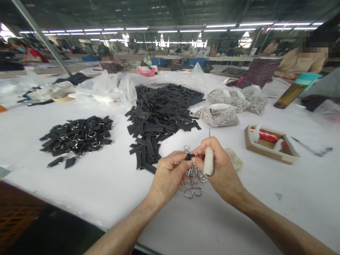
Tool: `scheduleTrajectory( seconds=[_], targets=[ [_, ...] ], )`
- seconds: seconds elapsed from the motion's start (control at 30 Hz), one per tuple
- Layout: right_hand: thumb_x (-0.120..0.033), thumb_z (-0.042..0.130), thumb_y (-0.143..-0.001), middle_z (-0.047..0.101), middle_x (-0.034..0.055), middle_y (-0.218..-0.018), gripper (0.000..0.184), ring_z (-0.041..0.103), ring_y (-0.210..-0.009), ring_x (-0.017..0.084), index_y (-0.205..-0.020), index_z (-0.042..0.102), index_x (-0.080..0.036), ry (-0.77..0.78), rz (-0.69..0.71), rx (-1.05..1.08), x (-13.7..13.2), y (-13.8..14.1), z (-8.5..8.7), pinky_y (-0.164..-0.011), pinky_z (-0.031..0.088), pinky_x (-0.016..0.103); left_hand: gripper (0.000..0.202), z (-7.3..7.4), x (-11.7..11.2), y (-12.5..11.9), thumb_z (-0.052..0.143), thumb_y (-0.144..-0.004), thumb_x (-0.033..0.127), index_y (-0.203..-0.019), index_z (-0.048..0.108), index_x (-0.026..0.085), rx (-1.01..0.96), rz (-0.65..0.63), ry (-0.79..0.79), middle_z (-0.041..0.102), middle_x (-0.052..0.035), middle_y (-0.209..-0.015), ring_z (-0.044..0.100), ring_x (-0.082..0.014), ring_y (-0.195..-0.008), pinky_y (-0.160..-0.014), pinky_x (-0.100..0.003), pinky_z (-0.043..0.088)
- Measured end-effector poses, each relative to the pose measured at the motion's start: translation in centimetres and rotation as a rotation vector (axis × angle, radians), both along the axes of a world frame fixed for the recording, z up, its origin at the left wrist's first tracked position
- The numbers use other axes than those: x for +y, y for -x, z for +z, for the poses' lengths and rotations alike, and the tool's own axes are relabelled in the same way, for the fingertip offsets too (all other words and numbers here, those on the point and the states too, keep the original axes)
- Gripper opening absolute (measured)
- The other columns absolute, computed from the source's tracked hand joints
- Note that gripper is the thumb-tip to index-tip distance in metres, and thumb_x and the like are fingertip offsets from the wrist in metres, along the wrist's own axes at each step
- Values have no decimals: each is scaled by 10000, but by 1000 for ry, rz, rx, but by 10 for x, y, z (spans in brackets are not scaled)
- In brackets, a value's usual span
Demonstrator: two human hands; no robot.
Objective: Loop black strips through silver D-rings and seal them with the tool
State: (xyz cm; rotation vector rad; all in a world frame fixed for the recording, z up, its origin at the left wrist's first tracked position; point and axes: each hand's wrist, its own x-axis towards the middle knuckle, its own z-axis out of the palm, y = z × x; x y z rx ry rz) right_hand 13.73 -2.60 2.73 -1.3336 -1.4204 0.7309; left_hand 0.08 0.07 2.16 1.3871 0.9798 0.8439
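My left hand [170,171] pinches a short black strap piece [189,156] between thumb and fingers. My right hand [219,170] meets it from the other side, its fingertips at the strap's end. Held in that same hand is a tool with a white-wrapped handle [209,161]; a thin dark shaft rises above the fingers. Metal D-rings [192,191] lie loose on the table under both hands. Whether a ring sits in the strap piece is hidden by the fingers. Beyond the hands spreads a big heap of flat black strips [162,113].
To the left is a pile of black strap loops with rings [77,136]. Clear bags of metal rings [221,115] stand at the back right. A cardboard tray [271,152] holds a red tube and white-tipped bottles. A tilted bottle [294,92] and a co-worker [300,63] are farther right.
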Motion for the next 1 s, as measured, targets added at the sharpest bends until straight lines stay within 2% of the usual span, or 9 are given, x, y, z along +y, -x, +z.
scheduleTrajectory(
  seconds=[0.1,0.17,0.23,0.43,0.77,1.0],
  targets=[
    [-90,514,-701,559,-30,-776,205,537,-674,117,-796,391,-224,28,12,54,2,0,0,-607,423,251,221,-1,2,0,555,-767,267,-900,657,123,-160,-135,235,618,-56,-747,588,-123,-515,-401,-199,454],
    [-92,512,-699,560,-33,-772,200,532,-665,114,-789,393,-224,48,16,64,2,0,0,-591,417,243,209,-1,4,0,585,-747,250,-886,657,110,-239,-146,297,643,-74,-771,628,-155,-621,-514,-237,512],
    [-103,517,-697,565,-34,-775,192,523,-654,110,-788,400,-224,69,18,55,3,0,1,-568,407,233,188,0,4,-1,609,-727,233,-849,663,100,-237,-116,303,658,-84,-774,635,-165,-649,-563,-259,526],
    [-113,516,-685,552,-45,-745,177,490,-619,98,-773,409,-224,91,40,27,3,-1,1,-531,382,210,190,3,3,-3,606,-726,216,-849,679,92,-138,-70,264,664,-79,-733,637,-175,-637,-540,-266,530],
    [-147,526,-688,539,-41,-750,174,466,-595,99,-785,408,-229,127,39,-17,4,-1,0,-505,379,208,176,3,1,-6,612,-724,211,-827,688,90,-153,-29,266,685,-84,-736,639,-166,-627,-559,-258,530],
    [-152,535,-703,543,-39,-728,157,469,-587,98,-781,419,-224,119,20,-46,3,0,-2,-499,380,211,137,-1,1,-6,630,-708,219,-743,666,92,-181,15,286,673,-69,-672,649,-179,-634,-580,-274,540]
  ],
)
